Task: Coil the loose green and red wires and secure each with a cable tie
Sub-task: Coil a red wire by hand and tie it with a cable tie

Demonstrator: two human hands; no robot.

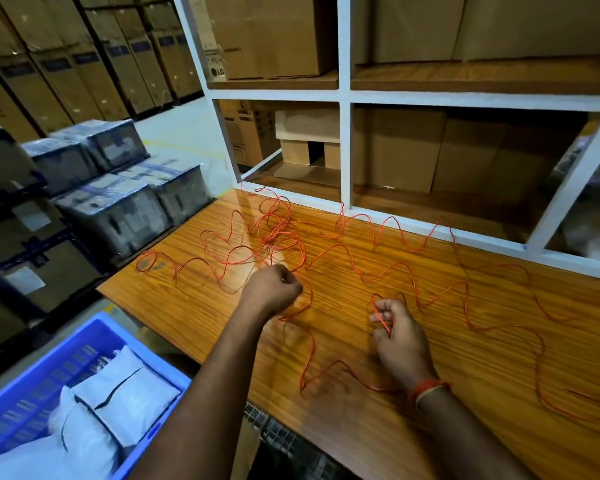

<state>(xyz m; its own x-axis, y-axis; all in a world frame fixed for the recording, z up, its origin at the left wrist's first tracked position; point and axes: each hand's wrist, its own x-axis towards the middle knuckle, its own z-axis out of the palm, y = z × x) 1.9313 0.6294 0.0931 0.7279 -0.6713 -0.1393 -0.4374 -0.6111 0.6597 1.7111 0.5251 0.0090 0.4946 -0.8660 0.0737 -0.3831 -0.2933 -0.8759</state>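
Observation:
A long red wire (357, 268) lies in loose wavy loops across the wooden table (447, 358), with a tangle (278, 230) near the back left. My left hand (274, 287) is curled in a fist and pinches the red wire just in front of that tangle. My right hand (400, 336) pinches a small loop of the same wire between thumb and fingers near the table's middle. A strand runs on the table between both hands. No green wire or cable tie is in sight.
A white shelf frame (345, 147) with cardboard boxes (402, 150) stands along the table's back edge. A blue crate (45, 379) holding white bags sits low at the front left. Wrapped grey boxes (118, 209) are stacked to the left.

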